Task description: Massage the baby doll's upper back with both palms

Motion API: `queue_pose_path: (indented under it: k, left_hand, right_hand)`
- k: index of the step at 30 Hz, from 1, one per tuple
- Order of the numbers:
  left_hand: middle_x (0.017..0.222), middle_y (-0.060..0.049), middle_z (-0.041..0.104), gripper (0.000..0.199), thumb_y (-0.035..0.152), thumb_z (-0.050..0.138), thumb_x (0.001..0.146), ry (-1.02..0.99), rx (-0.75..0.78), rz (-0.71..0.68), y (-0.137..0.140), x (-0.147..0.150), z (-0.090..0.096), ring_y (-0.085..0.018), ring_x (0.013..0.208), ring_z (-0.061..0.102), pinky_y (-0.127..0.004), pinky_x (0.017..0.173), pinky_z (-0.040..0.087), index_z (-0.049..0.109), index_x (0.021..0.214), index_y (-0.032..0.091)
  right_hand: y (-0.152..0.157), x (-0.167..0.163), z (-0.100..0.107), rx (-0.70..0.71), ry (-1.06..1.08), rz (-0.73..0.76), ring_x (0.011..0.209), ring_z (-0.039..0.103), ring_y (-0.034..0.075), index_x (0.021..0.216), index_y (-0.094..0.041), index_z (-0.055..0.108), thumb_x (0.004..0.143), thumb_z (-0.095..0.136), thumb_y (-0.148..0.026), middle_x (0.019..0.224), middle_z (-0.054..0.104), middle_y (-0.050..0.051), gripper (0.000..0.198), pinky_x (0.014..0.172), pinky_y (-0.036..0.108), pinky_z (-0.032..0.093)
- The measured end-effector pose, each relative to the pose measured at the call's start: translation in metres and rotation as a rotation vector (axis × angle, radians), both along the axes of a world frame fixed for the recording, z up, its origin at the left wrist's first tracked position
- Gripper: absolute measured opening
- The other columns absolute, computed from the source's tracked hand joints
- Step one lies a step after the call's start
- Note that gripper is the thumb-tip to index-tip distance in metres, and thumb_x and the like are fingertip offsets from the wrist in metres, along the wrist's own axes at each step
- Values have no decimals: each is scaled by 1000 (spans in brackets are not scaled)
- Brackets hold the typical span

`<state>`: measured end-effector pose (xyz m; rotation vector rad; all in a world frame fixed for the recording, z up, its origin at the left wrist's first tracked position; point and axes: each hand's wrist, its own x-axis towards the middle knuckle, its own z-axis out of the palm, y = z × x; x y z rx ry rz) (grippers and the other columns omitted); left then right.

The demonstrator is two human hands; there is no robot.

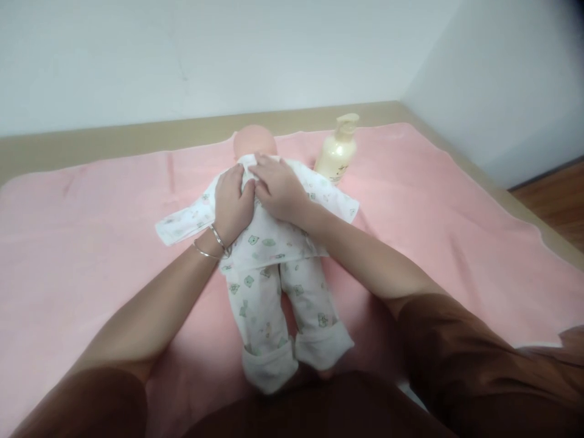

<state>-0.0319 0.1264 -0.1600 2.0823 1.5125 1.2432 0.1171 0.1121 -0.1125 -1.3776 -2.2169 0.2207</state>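
Note:
A baby doll [254, 141] lies stretched out on a pink cloth, its bare head away from me and its legs toward me. It wears a white printed top [269, 240] and matching trousers [255, 298] with turned-up cuffs. My left hand [233, 204], below two thin bangles [212, 243], rests flat on the left side of the doll's upper body. Beside it, my right hand [280, 185] lies flat on the right side near the neckline, fingers extended. The two thumbs nearly meet in the middle. The doll's face does not show.
A cream pump bottle [336, 152] stands on the pink cloth [410, 243] to the right of the doll's head. Under the cloth is a tan surface [182, 131] that meets a pale wall [137, 61]. Wooden flooring [552, 188] shows at the far right.

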Motion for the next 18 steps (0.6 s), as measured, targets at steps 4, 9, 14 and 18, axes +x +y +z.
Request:
queue_pose_path:
  k: [4,9,14,18]
  left_hand:
    - [123,-12,67,31,44,44,99,-10,6,-4,2,0,-1,-31,127,55,-51,116,42,61,113,22]
    - [109,-10,67,27,45,46,99,1,15,-10,1,-1,0,-30,118,59,-52,111,45,61,102,23]
    - [114,-11,68,28,44,43,101,11,5,-14,-2,0,3,-30,120,59,-51,111,46,62,103,23]
    - [124,-11,68,27,40,43,100,18,9,-15,-3,0,4,-29,125,59,-51,114,45,62,107,23]
  right_hand:
    - [2,4,2,-13,-40,-15,157,35,29,130,-17,64,93,36,-15,163,43,12,46,131,60,25]
    - [5,11,5,73,45,-85,161,26,28,138,-22,56,94,35,-17,167,37,8,49,133,62,18]
    - [-1,-1,-10,41,-26,0,155,37,31,138,-15,60,95,36,-17,162,45,12,49,131,59,26]
    - [-3,-5,-14,48,-46,7,152,41,32,138,-13,62,97,36,-17,160,47,13,48,128,59,30]
